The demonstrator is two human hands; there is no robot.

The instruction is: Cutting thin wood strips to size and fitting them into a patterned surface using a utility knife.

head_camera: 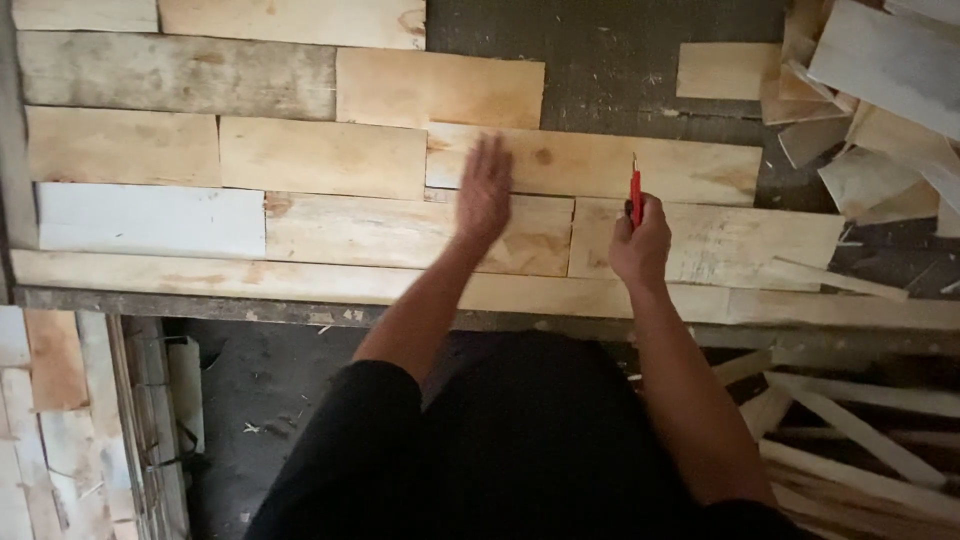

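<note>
Pressing flat: left hand (pixel 484 192) open, palm on wood sheet (pixel 420 233) amid staggered veneer rows on dark bench (pixel 620 60), apparently steadying it. Right hand (pixel 640 243) fisted round red utility knife (pixel 635 195), blade upright, clear of sheets. Offcut pile (pixel 880 110) right.

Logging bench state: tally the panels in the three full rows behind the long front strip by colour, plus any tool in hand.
White panel: 1
Grey weathered panel: 1
Tan panels: 6
Red utility knife, gripped in the right hand: 1
Total: 9
</note>
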